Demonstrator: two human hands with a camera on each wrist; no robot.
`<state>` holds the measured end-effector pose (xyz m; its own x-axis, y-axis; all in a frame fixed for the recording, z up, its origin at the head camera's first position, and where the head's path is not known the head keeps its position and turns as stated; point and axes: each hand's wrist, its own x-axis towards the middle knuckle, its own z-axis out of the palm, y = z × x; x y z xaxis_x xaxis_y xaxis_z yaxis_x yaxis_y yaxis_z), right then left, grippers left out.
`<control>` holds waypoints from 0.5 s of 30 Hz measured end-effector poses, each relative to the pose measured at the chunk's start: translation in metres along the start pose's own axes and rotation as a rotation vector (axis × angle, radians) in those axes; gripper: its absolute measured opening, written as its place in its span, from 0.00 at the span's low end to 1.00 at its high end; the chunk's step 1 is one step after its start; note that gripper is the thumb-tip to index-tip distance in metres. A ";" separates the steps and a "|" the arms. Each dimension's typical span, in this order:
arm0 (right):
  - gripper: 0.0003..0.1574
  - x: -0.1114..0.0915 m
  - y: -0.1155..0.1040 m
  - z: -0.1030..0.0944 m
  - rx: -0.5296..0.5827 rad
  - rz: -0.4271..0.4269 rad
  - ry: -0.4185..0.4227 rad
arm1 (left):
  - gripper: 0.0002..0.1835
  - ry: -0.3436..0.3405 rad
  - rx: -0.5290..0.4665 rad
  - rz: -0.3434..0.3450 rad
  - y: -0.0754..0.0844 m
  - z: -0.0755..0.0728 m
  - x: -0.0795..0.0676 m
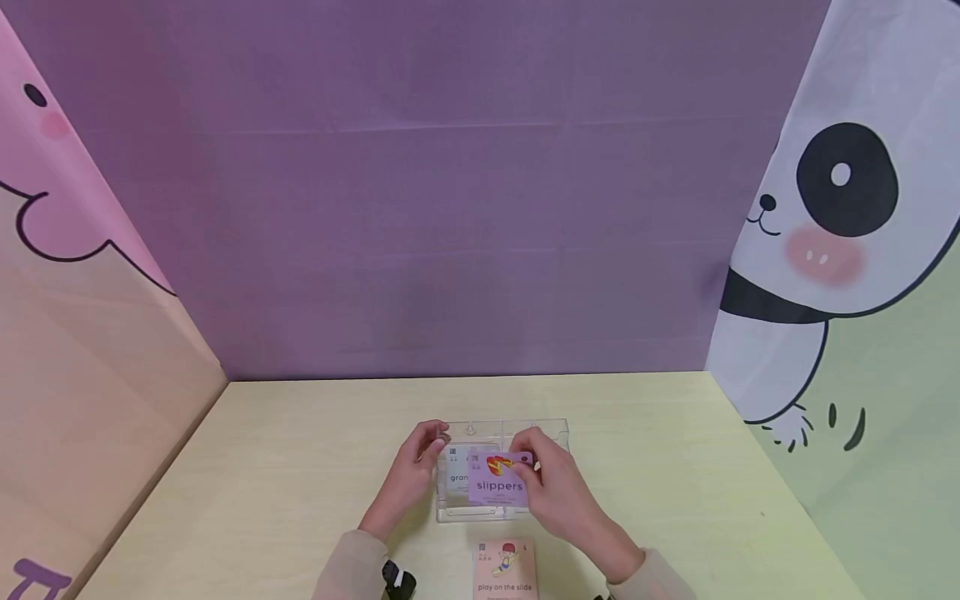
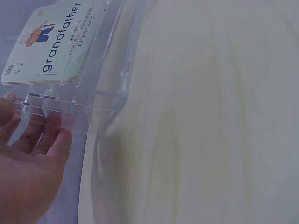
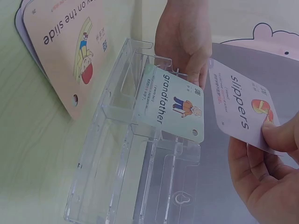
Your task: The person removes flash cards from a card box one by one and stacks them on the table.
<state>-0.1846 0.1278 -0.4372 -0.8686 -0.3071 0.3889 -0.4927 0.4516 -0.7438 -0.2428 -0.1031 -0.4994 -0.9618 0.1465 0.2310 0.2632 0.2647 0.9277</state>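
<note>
A clear plastic box (image 1: 450, 514) with compartments lies on the table, a pale green "grandfather" card (image 3: 170, 100) in its left compartment. My left hand (image 1: 411, 468) grips the box's left end, its fingers (image 2: 39, 133) beneath the wall and the thumb over it. Between thumb and fingers, my right hand (image 1: 558, 487) pinches a purple "slippers" flashcard (image 1: 491, 492) by its right edge. That card is held above the box and overlaps the "grandfather" card in the head view. The right compartment (image 3: 117, 158) shows bare clear plastic in the right wrist view.
Nearer the table's front edge lies a small stack of cards (image 1: 505, 571), a pinkish "play on the slide" card on top. The pale wooden table (image 1: 300, 467) meets a purple back panel (image 1: 465, 208) and printed side panels, one with a panda (image 1: 847, 275).
</note>
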 end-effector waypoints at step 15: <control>0.12 -0.010 -0.002 -0.007 0.046 0.065 -0.026 | 0.14 0.004 0.005 -0.005 0.021 0.000 -0.008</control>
<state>-0.1755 0.1356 -0.4364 -0.8966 -0.3001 0.3256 -0.4321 0.4322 -0.7915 -0.2298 -0.0990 -0.4821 -0.9634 0.1413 0.2280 0.2591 0.2704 0.9272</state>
